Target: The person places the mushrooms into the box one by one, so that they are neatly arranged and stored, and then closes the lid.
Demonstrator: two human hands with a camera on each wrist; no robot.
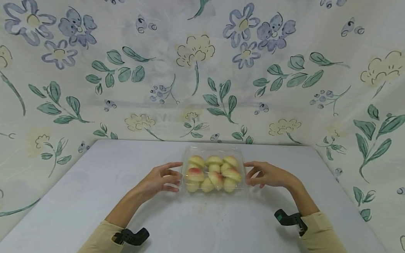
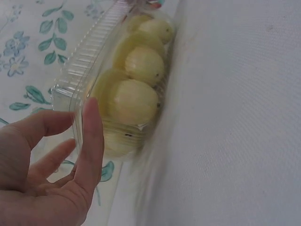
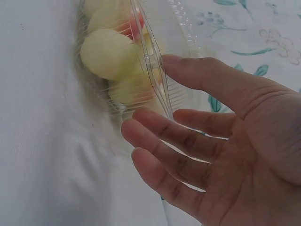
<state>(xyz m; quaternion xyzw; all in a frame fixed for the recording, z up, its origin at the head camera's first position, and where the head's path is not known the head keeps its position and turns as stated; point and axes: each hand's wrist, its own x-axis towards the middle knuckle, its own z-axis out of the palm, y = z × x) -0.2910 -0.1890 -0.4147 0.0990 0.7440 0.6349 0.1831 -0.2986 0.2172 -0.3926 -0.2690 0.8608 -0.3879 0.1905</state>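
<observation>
A clear plastic clamshell box (image 1: pixel 213 187) sits on the white table. Inside are several pale yellow, rounded pieces (image 1: pixel 215 161), some mushroom-shaped and some blushed red; their exact kind is unclear. At the left end of the box is my left hand (image 1: pixel 159 180), fingers spread and loosely bent. In the left wrist view, fingertips (image 2: pixel 91 110) touch the box's end wall. My right hand (image 1: pixel 267 174) is at the opposite end, fingers relaxed and apart. The right wrist view shows its thumb (image 3: pixel 188 70) against the box's rim, while the other fingers hang just beside it.
The white table (image 1: pixel 196 226) extends in front of the box and to both sides. Behind it hangs a floral cloth (image 1: pixel 163 77), which also runs along both sides. A black wrist camera is strapped to each forearm, left (image 1: pixel 131 236) and right (image 1: pixel 289 219).
</observation>
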